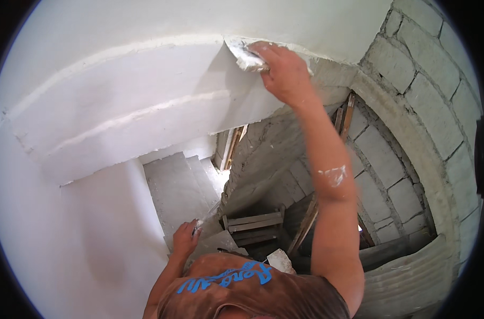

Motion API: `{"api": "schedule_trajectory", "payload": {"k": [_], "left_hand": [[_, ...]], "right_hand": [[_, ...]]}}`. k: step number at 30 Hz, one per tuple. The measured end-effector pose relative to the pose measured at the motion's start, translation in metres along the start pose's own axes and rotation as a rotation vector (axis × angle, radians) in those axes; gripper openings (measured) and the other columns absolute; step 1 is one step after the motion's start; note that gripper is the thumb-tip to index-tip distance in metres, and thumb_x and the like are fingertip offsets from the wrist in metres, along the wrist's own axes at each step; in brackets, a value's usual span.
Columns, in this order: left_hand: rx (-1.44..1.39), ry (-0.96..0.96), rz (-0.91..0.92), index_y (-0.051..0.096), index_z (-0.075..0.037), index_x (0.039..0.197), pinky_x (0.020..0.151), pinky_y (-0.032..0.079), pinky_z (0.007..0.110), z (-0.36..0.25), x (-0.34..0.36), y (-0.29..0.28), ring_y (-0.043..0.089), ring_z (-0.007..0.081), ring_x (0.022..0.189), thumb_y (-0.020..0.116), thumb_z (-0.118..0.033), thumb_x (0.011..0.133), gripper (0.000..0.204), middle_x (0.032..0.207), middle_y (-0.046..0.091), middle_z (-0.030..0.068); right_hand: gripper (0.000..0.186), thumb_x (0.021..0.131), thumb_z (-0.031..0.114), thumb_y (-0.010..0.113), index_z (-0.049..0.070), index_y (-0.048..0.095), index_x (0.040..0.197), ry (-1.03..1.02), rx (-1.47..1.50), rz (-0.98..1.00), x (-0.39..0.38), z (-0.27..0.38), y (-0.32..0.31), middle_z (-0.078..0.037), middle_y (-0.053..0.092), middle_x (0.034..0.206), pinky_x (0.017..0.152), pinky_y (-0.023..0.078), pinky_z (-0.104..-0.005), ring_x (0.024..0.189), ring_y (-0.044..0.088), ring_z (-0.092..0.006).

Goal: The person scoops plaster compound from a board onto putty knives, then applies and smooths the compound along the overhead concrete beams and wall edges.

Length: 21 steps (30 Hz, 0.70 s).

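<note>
My right hand (284, 72) is raised high, closed around a wide-bladed plastering trowel (246, 59) thickly coated in white plaster. The trowel lies against the edge where the white beam (146, 80) meets the smooth white surface above it. Fingers partly hide its handle. Lower down on the left, my left hand (186, 237) is closed around a small plaster-smeared tool (198, 225), whose exact kind is too small to make out. White plaster is smeared on my right forearm near the elbow.
Below are grey concrete steps (175, 178) and a wooden ladder-like frame (255, 226). Wooden props (304, 226) lean in the stairwell. Bare block wall (417, 74) curves along the right, above a concrete ledge (401, 127). A white-smeared piece (280, 260) shows beside my shirt.
</note>
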<state>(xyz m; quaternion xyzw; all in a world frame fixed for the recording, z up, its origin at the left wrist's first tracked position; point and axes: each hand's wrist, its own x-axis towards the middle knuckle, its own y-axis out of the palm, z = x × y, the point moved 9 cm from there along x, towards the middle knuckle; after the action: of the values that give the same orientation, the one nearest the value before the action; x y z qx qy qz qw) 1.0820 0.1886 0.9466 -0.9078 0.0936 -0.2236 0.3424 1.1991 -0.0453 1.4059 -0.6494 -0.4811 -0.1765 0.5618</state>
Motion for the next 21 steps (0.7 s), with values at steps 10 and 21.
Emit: {"api": "schedule_trajectory", "payload": {"k": [10,21], "left_hand": [[0.008,-0.025,-0.128,0.064,-0.006,0.115,0.069,0.05,0.042,-0.005,-0.012,-0.021,0.062,0.0324,0.081,0.068,-0.021,0.086,0.033,0.088,0.063,0.0136],[-0.019,-0.038,-0.062,0.065,-0.006,0.115,0.069,0.051,0.041,-0.002,-0.004,-0.017,0.062,0.0319,0.081,0.069,-0.021,0.085,0.033,0.088,0.063,0.0129]], "right_hand": [[0.049,0.068,0.0,0.065,0.013,0.063,0.115,-0.05,0.073,0.197,-0.033,0.039,0.017,-0.005,0.067,0.095,0.079,0.05,-0.0409,0.093,0.063,-0.0267],[0.05,0.069,-0.002,0.064,0.013,0.064,0.117,-0.113,0.046,-0.23,0.024,0.072,0.006,-0.003,0.066,0.116,0.086,0.047,-0.0376,0.103,0.062,-0.025]]}}
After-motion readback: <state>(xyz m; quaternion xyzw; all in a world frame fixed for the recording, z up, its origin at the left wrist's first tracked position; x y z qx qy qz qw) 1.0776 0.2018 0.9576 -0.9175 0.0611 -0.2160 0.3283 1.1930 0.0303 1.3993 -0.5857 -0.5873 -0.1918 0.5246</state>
